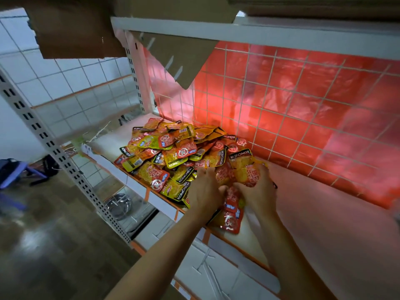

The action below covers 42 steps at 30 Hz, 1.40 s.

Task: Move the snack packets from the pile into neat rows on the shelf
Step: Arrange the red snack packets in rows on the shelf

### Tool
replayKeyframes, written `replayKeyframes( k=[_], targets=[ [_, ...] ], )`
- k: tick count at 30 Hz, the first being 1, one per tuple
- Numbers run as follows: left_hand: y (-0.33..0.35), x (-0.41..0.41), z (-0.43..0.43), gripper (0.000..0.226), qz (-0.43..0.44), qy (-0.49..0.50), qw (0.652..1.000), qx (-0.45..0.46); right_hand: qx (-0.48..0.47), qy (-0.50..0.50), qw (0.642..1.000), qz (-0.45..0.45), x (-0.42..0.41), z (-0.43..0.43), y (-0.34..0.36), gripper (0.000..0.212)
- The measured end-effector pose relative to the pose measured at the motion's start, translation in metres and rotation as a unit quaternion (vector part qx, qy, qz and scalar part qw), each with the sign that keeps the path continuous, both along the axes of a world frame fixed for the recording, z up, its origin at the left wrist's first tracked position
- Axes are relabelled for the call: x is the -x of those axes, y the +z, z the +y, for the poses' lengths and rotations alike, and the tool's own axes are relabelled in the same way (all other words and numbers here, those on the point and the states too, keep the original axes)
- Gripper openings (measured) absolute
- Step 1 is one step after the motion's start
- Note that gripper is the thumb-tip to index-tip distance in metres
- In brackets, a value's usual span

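Observation:
A loose pile of several yellow and red snack packets point(173, 152) lies on the left part of the white shelf point(324, 213), against the wire grid back. My left hand point(203, 191) and my right hand point(259, 191) sit at the pile's right front edge. Between them they grip a small bunch of packets point(232, 204); one yellow packet stands up above my right hand and red ones hang below both hands. My fingers curl round the bunch and hide its middle.
A white wire grid point(281, 100) with red plastic behind it closes the back. A cardboard flap point(179, 59) hangs from the shelf above. The slotted upright post point(54, 146) stands at the left. A metal bowl point(118, 205) sits on the lower level.

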<state>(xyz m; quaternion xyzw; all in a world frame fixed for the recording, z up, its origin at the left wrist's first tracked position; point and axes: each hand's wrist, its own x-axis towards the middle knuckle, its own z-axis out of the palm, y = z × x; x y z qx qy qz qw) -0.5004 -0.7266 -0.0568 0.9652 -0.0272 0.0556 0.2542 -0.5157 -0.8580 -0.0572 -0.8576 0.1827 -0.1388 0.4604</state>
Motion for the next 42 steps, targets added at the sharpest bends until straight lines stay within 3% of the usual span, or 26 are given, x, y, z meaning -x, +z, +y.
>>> replayKeyframes(
  k=[3, 9, 12, 14, 17, 21, 27, 30, 33, 37, 42],
  targets=[
    [-0.001, 0.002, -0.01, 0.032, -0.021, -0.005, 0.998, 0.065, -0.036, -0.032, 0.998, -0.032, 0.015, -0.013, 0.003, 0.065],
    [0.004, 0.024, -0.044, 0.038, -0.014, -0.042, 0.974, 0.222, -0.025, -0.177, 0.983, -0.039, 0.055, -0.049, 0.014, 0.034],
    [0.007, 0.034, -0.068, 0.027, 0.01, -0.092, 0.956, 0.279, -0.002, -0.229, 0.97, -0.077, 0.079, -0.069, 0.012, 0.018],
    [0.004, 0.041, -0.086, 0.02, 0.013, -0.131, 0.945, 0.298, -0.027, -0.264, 0.959, -0.1, 0.096, -0.082, 0.011, 0.018],
    [0.002, 0.057, -0.113, 0.015, 0.03, -0.177, 0.936, 0.302, -0.142, -0.265, 0.938, -0.171, 0.121, -0.101, 0.01, 0.018],
    [0.002, 0.085, -0.154, 0.022, 0.091, -0.226, 0.916, 0.32, -0.235, -0.297, 0.889, -0.256, 0.161, -0.135, 0.006, 0.009],
    [0.013, 0.138, -0.208, 0.013, 0.183, -0.297, 0.865, 0.36, -0.252, -0.39, 0.832, -0.302, 0.219, -0.184, 0.01, 0.015],
    [0.016, 0.171, -0.238, 0.02, 0.237, -0.336, 0.834, 0.369, -0.227, -0.429, 0.828, -0.28, 0.255, -0.21, 0.01, 0.009],
    [0.016, 0.208, -0.268, 0.027, 0.27, -0.348, 0.814, 0.378, -0.262, -0.439, 0.815, -0.273, 0.294, -0.236, 0.013, 0.006],
    [0.016, 0.257, -0.309, 0.01, 0.295, -0.365, 0.795, 0.385, -0.267, -0.437, 0.824, -0.243, 0.35, -0.268, 0.023, 0.007],
    [0.013, 0.322, -0.36, 0.006, 0.346, -0.381, 0.756, 0.405, -0.288, -0.435, 0.819, -0.239, 0.421, -0.306, 0.029, 0.016]
  ],
)
